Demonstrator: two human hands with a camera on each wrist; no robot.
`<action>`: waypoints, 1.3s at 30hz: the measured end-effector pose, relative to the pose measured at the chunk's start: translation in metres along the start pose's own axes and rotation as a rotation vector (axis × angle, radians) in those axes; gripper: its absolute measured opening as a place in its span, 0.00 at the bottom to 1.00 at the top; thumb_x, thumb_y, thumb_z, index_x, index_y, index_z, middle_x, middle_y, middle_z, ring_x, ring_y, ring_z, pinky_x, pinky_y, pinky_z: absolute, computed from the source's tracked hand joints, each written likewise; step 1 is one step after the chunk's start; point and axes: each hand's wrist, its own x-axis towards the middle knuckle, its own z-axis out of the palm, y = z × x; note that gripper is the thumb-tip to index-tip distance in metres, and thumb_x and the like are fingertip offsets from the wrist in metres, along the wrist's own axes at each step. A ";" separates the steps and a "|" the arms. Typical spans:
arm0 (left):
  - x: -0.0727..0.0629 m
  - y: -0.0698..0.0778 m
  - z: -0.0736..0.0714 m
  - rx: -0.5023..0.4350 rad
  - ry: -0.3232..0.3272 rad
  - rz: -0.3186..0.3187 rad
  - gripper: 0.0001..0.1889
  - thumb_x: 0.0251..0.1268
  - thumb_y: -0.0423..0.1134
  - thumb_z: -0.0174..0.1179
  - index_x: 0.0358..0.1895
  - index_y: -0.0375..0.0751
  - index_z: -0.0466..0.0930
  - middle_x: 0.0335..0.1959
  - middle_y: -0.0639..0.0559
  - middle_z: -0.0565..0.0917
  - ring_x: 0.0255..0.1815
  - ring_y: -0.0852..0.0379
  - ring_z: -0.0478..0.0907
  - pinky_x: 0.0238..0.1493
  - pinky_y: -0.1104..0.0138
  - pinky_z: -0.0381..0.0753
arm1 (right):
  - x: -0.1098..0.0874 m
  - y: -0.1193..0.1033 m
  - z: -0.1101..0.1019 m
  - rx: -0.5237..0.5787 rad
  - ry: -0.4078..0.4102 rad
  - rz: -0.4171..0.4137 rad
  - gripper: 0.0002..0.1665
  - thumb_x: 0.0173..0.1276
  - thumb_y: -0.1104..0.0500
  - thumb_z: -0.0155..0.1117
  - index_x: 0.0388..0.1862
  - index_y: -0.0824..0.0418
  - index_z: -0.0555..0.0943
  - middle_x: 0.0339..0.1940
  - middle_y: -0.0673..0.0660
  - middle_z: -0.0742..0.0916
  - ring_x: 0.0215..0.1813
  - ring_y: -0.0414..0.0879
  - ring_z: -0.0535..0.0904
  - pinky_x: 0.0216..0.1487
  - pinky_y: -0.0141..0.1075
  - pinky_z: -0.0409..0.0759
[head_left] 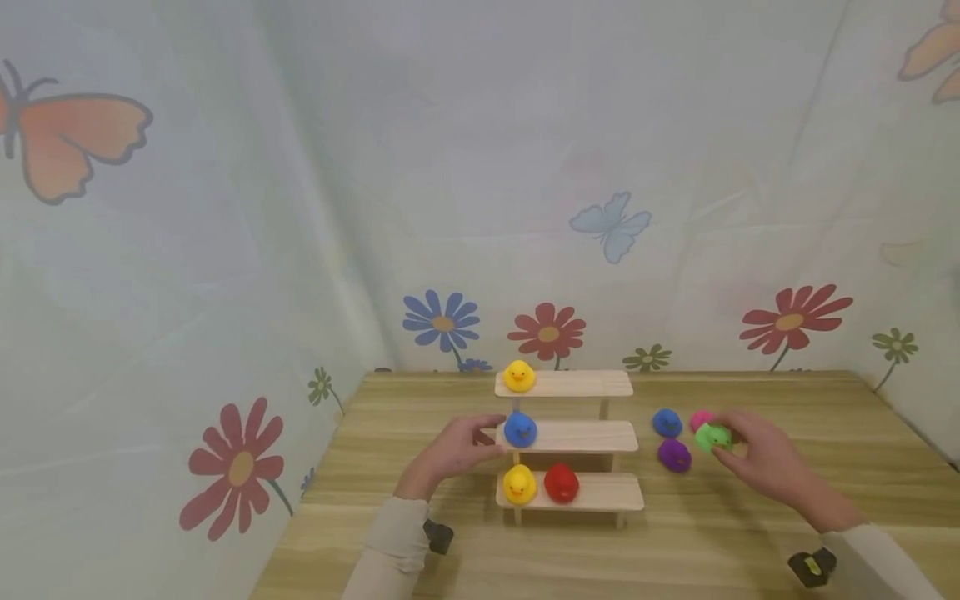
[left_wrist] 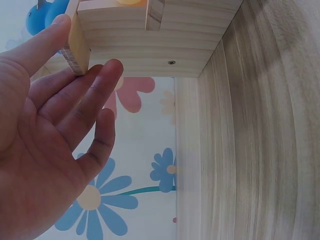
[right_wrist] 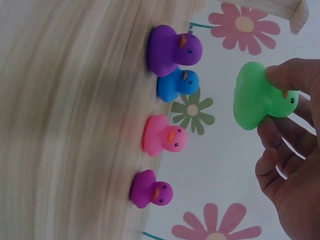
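My right hand point(head_left: 768, 458) pinches a green rubber duck point(right_wrist: 252, 97) between thumb and fingers, held up off the table. At the left end of a three-step wooden shelf point(head_left: 577, 435), my left hand point(head_left: 459, 450) grips the middle board, thumb at its end and fingers below. Beside that thumb sits a blue duck point(head_left: 521, 430) on the middle step. A yellow duck point(head_left: 519, 377) stands on the top step. On the bottom step are another yellow duck point(head_left: 519, 485) and a red duck point(head_left: 562, 483), side by side.
Right of the shelf, a second blue duck point(head_left: 667, 422), a purple duck point(head_left: 674, 455) and a pink duck point(right_wrist: 162, 136) rest on the wooden table point(head_left: 712, 542). A magenta duck point(right_wrist: 149, 189) appears in the right wrist view. A flower-printed curtain point(head_left: 480, 208) stands behind.
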 end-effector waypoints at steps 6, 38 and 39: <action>-0.001 0.000 -0.001 0.007 0.005 -0.020 0.28 0.59 0.48 0.64 0.64 0.48 0.72 0.58 0.52 0.76 0.45 0.56 0.78 0.41 0.65 0.80 | -0.002 0.008 0.001 0.020 -0.110 0.094 0.20 0.45 0.69 0.74 0.39 0.65 0.79 0.34 0.53 0.81 0.34 0.45 0.75 0.34 0.43 0.79; -0.004 0.005 0.000 0.013 -0.002 -0.031 0.28 0.59 0.49 0.64 0.64 0.49 0.71 0.59 0.53 0.76 0.46 0.57 0.78 0.40 0.65 0.80 | -0.012 0.036 0.016 0.118 -0.400 0.313 0.22 0.46 0.65 0.74 0.43 0.65 0.80 0.39 0.54 0.83 0.37 0.48 0.75 0.37 0.42 0.77; -0.004 0.005 0.000 0.016 -0.001 -0.036 0.28 0.59 0.49 0.64 0.64 0.50 0.71 0.59 0.53 0.76 0.45 0.58 0.78 0.41 0.65 0.80 | -0.012 0.036 0.016 0.121 -0.398 0.305 0.22 0.46 0.65 0.74 0.43 0.65 0.80 0.39 0.54 0.83 0.37 0.48 0.76 0.37 0.42 0.77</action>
